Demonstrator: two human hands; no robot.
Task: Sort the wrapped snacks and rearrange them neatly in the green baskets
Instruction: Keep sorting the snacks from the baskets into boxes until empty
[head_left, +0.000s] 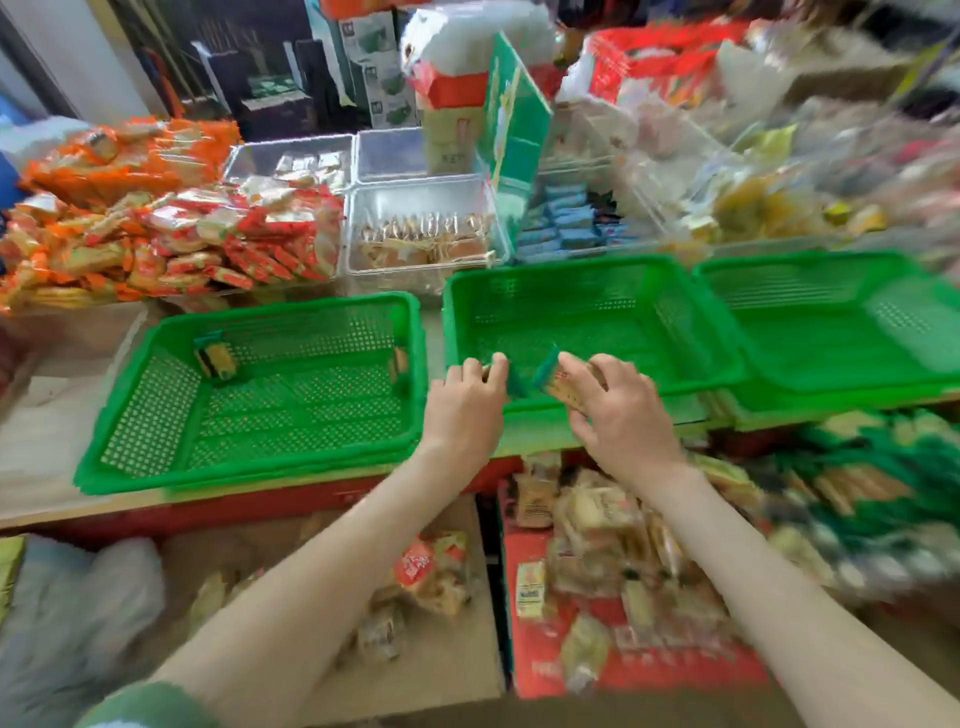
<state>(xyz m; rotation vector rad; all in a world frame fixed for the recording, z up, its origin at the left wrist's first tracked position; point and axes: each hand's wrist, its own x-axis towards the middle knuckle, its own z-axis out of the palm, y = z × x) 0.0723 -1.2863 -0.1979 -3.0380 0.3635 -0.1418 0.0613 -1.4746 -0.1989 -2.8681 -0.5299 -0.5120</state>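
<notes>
Baskets: three rectangular green plastic baskets with perforated mesh; left basket (260, 410) at 9 o'clock, middle basket (597, 322) at centre, right basket (831, 332) at 3 o'clock, blurred.
Left hand (465, 402): fingers curled, pinching a green-ended snack (514, 383) over the middle basket's near-left corner.
Right hand (618, 410): fingers curled round a biscuit-coloured wrapped snack (563, 389), just beside.
Left basket contents: yellow-green packet (214, 356) in the far-left corner; second packet (399, 364) against the right wall.
Surroundings: clear rigid tubs (421, 228) at 12 o'clock; glossy orange-red packets (171, 234) at 10 o'clock; red carton (535, 649) of loose snacks at 6 o'clock, partly behind the forearms.
</notes>
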